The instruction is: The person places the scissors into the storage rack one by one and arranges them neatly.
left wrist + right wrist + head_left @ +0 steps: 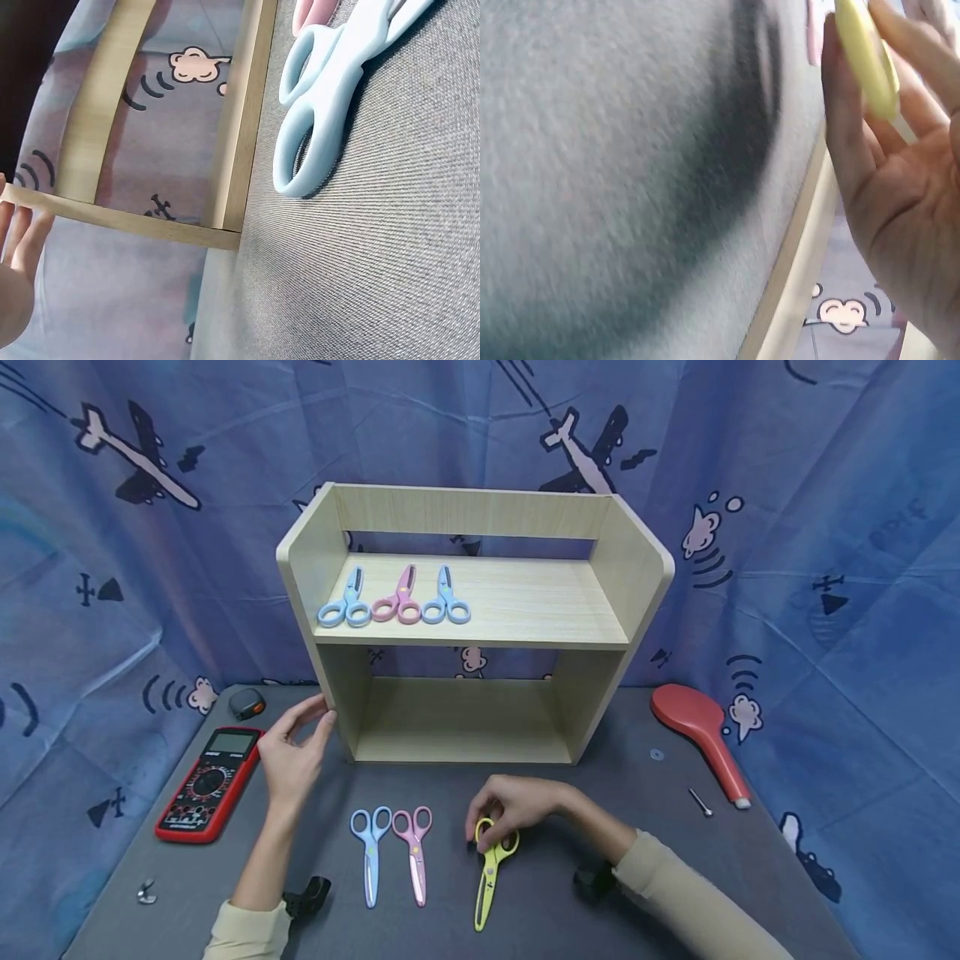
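Pinching the yellow scissors [487, 877] by the finger loops, the right hand [517, 806] works over the near part of the gray table [442, 927], with the blades aimed toward the near side and slightly left. Can't tell if the tips touch the cloth.

Left hand [295, 760] has its thumb and fingers extended and spread apart, touching the front edge of the left side panel on the wooden shelf unit [540, 602].

Between the hands lie light blue scissors [371, 868] and pink scissors [417, 868], side by side, blades toward the near side too. Decent gap from the pink pair over to the yellow.

Up on the top board, blue scissors [352, 597], a pink pair [406, 589] and another blue pair [446, 589] line up toward the left, loops just behind the front edge, blades pointing far. Plenty of board runs from the third pair to the right panel.

Red multimeter [210, 785] sits along the table's left edge, and a red paddle-shaped tool [701, 727] hugs the right edge, so both stay well clear of the yellow scissors.
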Available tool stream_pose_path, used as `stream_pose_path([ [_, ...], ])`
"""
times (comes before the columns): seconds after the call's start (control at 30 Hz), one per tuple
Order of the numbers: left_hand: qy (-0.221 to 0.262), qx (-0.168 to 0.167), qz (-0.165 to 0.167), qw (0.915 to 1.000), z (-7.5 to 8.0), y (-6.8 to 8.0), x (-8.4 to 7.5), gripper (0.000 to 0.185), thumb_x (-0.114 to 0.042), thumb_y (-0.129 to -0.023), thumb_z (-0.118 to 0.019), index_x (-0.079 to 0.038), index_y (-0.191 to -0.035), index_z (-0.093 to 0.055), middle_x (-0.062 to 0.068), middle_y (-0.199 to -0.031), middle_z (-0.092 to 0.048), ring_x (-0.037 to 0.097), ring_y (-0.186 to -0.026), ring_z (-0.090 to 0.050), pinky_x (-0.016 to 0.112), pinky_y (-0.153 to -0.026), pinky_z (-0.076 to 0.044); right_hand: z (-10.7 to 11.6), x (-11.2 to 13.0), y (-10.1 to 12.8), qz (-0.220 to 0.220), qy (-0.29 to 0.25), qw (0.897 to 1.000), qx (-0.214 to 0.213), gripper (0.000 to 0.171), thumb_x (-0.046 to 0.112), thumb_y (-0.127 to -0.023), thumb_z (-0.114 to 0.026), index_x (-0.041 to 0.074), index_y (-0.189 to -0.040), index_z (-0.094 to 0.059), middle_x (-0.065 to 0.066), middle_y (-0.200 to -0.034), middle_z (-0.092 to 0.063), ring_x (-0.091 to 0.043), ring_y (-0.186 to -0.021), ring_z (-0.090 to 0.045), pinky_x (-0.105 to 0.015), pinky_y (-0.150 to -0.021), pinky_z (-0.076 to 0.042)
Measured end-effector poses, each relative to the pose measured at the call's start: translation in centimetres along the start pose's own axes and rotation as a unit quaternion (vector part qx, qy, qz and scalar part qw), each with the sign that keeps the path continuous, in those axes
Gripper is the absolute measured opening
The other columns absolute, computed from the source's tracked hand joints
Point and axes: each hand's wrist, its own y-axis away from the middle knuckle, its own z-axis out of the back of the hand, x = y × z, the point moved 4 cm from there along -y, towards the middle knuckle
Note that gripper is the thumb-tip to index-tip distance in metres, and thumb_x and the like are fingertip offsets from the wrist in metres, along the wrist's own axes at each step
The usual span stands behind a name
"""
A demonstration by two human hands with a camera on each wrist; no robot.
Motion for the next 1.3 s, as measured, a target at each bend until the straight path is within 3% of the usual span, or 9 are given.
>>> stream_pose_path([
  [0.17, 0.003, -0.001, 0.001, 1.0000, 0.0, 0.0, 0.0, 0.031, 0.000, -0.097, -0.079, 0.000, -0.127, -0.077, 0.025, -0.122, -0.078, -0.006, -0.104, -0.073, 0.010, -0.088, -0.061, 0.2, -0.1, 1.3, -0.019, -0.072, 0.995, 0.059, 0.030, 0.002, -0.097, -0.079, -0.005, -0.126, -0.074, -0.015, -0.105, -0.082, -0.003, -0.081, -0.073, -0.016, -0.072, -0.061],
  [0.27, 0.008, -0.002, 0.002, 1.0000, 0.0, 0.0, 0.1, 0.031, 0.001, -0.096, -0.080, 0.000, -0.127, -0.078, 0.026, -0.121, -0.078, -0.005, -0.104, -0.073, 0.010, -0.087, -0.061, 0.3, 0.0, 2.0, -0.027, -0.111, 0.989, 0.097, 0.041, -0.003, -0.095, -0.077, -0.007, -0.135, -0.068, -0.027, -0.116, -0.078, -0.002, -0.091, -0.074, -0.016, -0.079, -0.061],
  [0.37, 0.010, -0.002, 0.002, 0.9999, 0.1, 0.1, 0.1, 0.031, 0.002, -0.096, -0.080, 0.000, -0.126, -0.078, 0.026, -0.121, -0.078, -0.005, -0.103, -0.073, 0.010, -0.087, -0.061, 0.2, 0.2, 2.7, -0.029, -0.133, 0.982, 0.129, 0.048, -0.007, -0.095, -0.076, -0.007, -0.141, -0.064, -0.041, -0.124, -0.070, -0.001, -0.097, -0.074, -0.016, -0.083, -0.061],
  [0.47, 0.009, -0.001, 0.002, 1.0000, 0.1, 0.1, 0.1, 0.031, 0.001, -0.096, -0.080, 0.000, -0.127, -0.078, 0.025, -0.122, -0.078, -0.004, -0.104, -0.073, 0.010, -0.087, -0.061, 0.1, 0.5, 3.2, -0.034, -0.131, 0.979, 0.150, 0.050, -0.007, -0.095, -0.076, -0.005, -0.144, -0.063, -0.044, -0.126, -0.067, 0.001, -0.096, -0.073, -0.014, -0.082, -0.060],
  [0.63, 0.009, -0.001, 0.002, 1.0000, 0.1, 0.1, 0.1, 0.031, 0.000, -0.096, -0.080, -0.001, -0.127, -0.078, 0.024, -0.122, -0.079, -0.004, -0.104, -0.073, 0.011, -0.087, -0.061, -0.5, 0.8, 4.0, -0.090, -0.143, 0.970, 0.174, 0.052, -0.008, -0.095, -0.075, -0.003, -0.145, -0.064, -0.024, -0.115, -0.078, 0.000, -0.088, -0.076, -0.018, -0.076, -0.065],
  [0.8, 0.014, 0.000, 0.001, 0.9999, 0.1, 0.1, 0.1, 0.031, 0.000, -0.096, -0.080, -0.001, -0.127, -0.078, 0.024, -0.122, -0.079, -0.004, -0.104, -0.074, 0.011, -0.087, -0.062, -1.0, 0.9, 4.5, -0.130, -0.167, 0.958, 0.194, 0.051, -0.010, -0.096, -0.072, -0.004, -0.145, -0.062, 0.000, -0.109, -0.074, -0.003, -0.085, -0.079, -0.022, -0.077, -0.068],
  [0.97, 0.011, -0.001, 0.003, 0.9999, 0.1, 0.1, 0.1, 0.031, -0.001, -0.096, -0.080, -0.001, -0.127, -0.078, 0.024, -0.121, -0.079, -0.004, -0.104, -0.074, 0.011, -0.087, -0.062, -1.0, 1.4, 4.9, -0.103, -0.167, 0.962, 0.189, 0.049, -0.009, -0.096, -0.073, -0.004, -0.143, -0.064, 0.000, -0.111, -0.074, -0.003, -0.087, -0.079, -0.021, -0.078, -0.068],
  [1.13, 0.010, 0.000, 0.000, 0.9999, 0.0, 0.0, 0.1, 0.032, 0.001, -0.096, -0.080, 0.000, -0.127, -0.077, 0.026, -0.121, -0.078, -0.005, -0.103, -0.074, 0.011, -0.085, -0.062, -0.1, 2.5, 5.7, -0.045, -0.177, 0.973, 0.143, 0.049, -0.006, -0.097, -0.072, -0.006, -0.145, -0.061, -0.002, -0.114, -0.071, -0.004, -0.084, -0.080, -0.024, -0.077, -0.069],
  [1.3, 0.010, 0.000, -0.003, 0.9999, -0.1, -0.1, 0.1, 0.033, 0.003, -0.095, -0.080, 0.001, -0.128, -0.077, 0.028, -0.122, -0.078, -0.006, -0.102, -0.074, 0.010, -0.084, -0.062, 1.3, 4.6, 6.9, 0.032, -0.180, 0.981, 0.070, 0.050, -0.004, -0.101, -0.070, -0.006, -0.148, -0.057, -0.032, -0.122, -0.067, -0.005, -0.084, -0.081, -0.027, -0.077, -0.069],
])
